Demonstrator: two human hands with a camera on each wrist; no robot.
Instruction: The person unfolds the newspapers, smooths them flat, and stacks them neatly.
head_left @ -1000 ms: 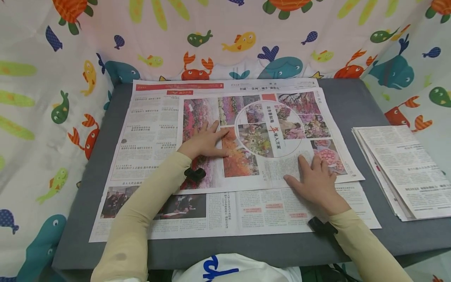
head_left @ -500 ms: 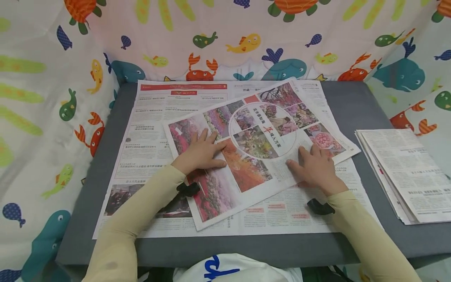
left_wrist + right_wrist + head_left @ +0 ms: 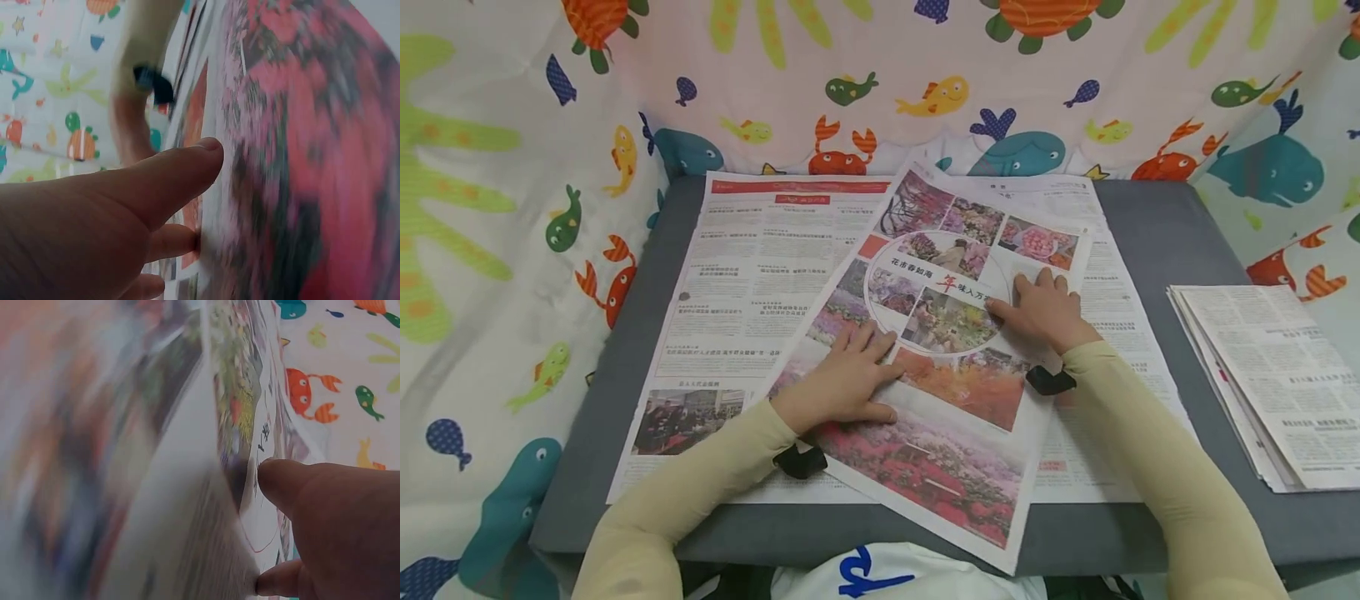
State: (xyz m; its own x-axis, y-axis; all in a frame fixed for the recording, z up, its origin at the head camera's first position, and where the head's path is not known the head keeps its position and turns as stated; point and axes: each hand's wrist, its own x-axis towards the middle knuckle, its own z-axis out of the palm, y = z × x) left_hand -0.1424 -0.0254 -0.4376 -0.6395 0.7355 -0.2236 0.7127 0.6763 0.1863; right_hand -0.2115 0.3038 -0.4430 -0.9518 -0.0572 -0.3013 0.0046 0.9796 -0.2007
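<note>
Photo page (image 3: 958, 387) overlaps spread newspaper (image 3: 722, 283), askew; squaring looks undone. Left hand (image 3: 842, 379), right hand (image 3: 1043, 312) rest on page, grip apart.

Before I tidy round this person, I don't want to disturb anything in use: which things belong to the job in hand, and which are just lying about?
In use, it seems:
flower-photo sheet, under the left hand and right hand
newspaper spread, beneath that sheet

Probably just lying about:
newspaper stack, off to the right, untouched
sea-creature cloth, a backdrop
</note>
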